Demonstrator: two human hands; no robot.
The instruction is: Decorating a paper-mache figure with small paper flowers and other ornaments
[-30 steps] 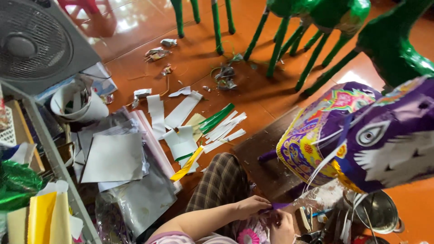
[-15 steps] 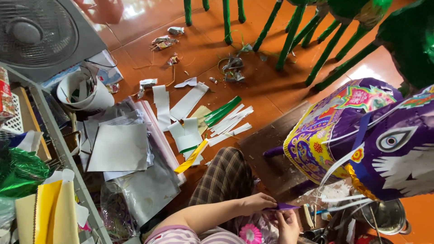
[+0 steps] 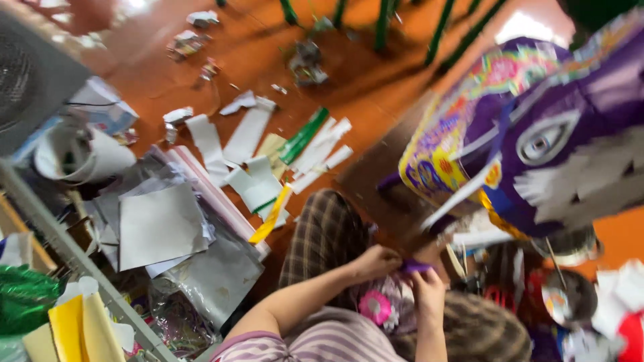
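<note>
Orange-red floor (image 3: 201,60) is taking up most of the view, and it's blurry, so small stuff is hard to make out. Looming on the right is a big purple papier-mâché animal head (image 3: 563,127) with a painted eye and white fringe, plus a multicoloured patterned panel on its side. Over at far left a grey fan (image 3: 27,74) is sitting at the frame edge, with a white roll of paper (image 3: 74,157) just below it. Lying near that is a pile of silver foil sheets (image 3: 161,224), and white paper strips (image 3: 261,154) are scattered across the floor beside it, with one green strip (image 3: 303,135) and one yellow strip (image 3: 270,216) mixed in. Green legs of some frame (image 3: 382,23) are poking in along the top.

At bottom centre someone in plaid trousers and a striped top is sitting on the floor. The hands are working close together, right in front of the knees and just below the purple head. Left hand (image 3: 377,260) and right hand (image 3: 429,289) are both pinching a small purple paper scrap (image 3: 416,267) between them, fingertips closed on it. A pink flower shape (image 3: 376,307) is showing just under the hands. Can't tell what's in the clutter at lower right.
</note>
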